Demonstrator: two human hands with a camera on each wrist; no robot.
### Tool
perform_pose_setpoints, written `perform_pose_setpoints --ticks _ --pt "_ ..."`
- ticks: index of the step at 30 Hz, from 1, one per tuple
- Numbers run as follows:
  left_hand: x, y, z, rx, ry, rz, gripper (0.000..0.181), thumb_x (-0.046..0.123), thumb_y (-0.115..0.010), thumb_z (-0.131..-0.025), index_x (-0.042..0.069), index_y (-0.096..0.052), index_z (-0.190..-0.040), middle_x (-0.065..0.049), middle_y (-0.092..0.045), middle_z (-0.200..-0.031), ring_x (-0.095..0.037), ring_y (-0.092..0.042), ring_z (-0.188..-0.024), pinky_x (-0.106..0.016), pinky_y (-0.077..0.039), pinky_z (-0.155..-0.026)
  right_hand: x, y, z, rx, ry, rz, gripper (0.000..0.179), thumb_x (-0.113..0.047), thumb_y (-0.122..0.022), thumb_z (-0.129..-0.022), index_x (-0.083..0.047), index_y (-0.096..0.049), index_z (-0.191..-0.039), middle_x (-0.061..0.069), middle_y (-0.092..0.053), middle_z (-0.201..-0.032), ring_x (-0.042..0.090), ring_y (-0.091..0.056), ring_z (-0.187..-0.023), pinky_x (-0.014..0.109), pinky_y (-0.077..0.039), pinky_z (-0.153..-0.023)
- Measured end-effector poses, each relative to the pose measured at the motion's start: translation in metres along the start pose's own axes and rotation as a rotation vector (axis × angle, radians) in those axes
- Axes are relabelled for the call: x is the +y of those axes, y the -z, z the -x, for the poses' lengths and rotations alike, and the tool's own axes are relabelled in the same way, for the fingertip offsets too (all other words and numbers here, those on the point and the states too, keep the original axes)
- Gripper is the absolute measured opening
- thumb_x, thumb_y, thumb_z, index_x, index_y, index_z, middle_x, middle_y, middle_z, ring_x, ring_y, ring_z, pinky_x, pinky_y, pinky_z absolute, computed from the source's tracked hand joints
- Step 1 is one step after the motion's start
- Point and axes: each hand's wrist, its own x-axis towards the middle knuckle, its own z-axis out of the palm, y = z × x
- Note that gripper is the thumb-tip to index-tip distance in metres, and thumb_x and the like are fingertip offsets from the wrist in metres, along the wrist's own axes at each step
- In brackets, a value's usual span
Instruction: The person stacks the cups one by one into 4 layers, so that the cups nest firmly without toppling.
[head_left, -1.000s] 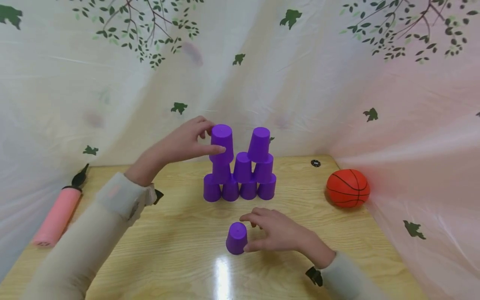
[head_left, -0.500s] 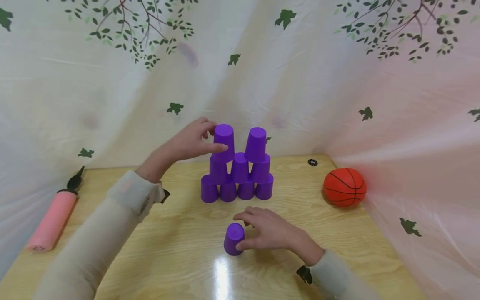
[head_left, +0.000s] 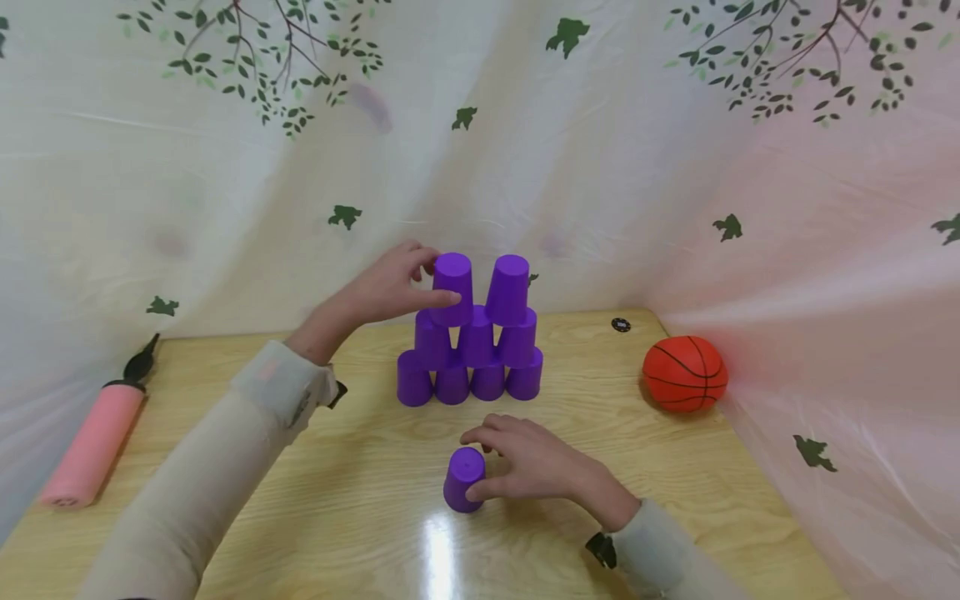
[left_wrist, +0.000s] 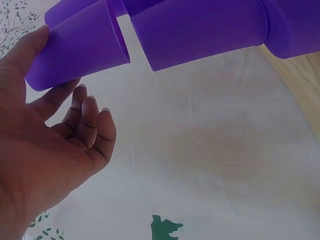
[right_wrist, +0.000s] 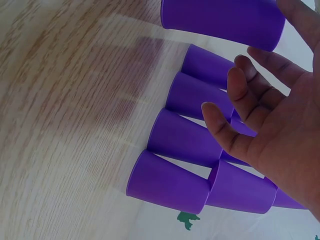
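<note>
Three pyramid (head_left: pixel 468 358) tiers stand; our left hand (head_left: pixel 390 287) pinches a third-tier cup (head_left: pixel 453 287), our right hand (head_left: pixel 525 467) grips the last cup (head_left: pixel 463 479).

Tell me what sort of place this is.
Probably a makeshift indoor play corner, though that is a guess. A wooden table is walled in by a tree-printed plastic sheet, and playthings lie on it: a pyramid of purple cups, a small basketball and a pink air pump.

Left hand (head_left: pixel 390 287) raised, arm outstretched, thumb and fingers pinching — right hand (head_left: pixel 528 467) low, fingers curled, wrist bent inward.
</note>
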Motion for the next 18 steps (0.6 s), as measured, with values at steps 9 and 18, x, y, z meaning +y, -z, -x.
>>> perform_pose_setpoints --ticks 9,18 --pt "0.0002 -0.0048 -0.0035 -0.001 0.019 0.002 0.064 0.048 -0.073 -0.087 0.008 -0.057 -0.134 -0.013 -0.054 -0.121 -0.031 -0.052 -0.113 -0.047 -0.046 -0.096 0.0028 -0.0014 -0.0020 0.002 0.015 -0.003 0.065 -0.063 -0.070 -0.084 -0.024 -0.061 -0.136 -0.006 -0.062 -0.115 0.012 -0.059 -0.100 0.028 -0.047 -0.082" --pt "-0.0001 -0.0088 -0.0065 -0.002 0.028 0.011 0.063 0.048 -0.072 -0.087 0.008 -0.057 -0.134 -0.012 -0.054 -0.121 -0.032 -0.052 -0.112 -0.047 -0.046 -0.095 0.0038 -0.0007 -0.0019 0.001 0.021 -0.001 0.062 -0.062 -0.070 -0.084 -0.025 -0.062 -0.133 -0.008 -0.061 -0.115 0.008 -0.056 -0.097 0.029 -0.047 -0.083"
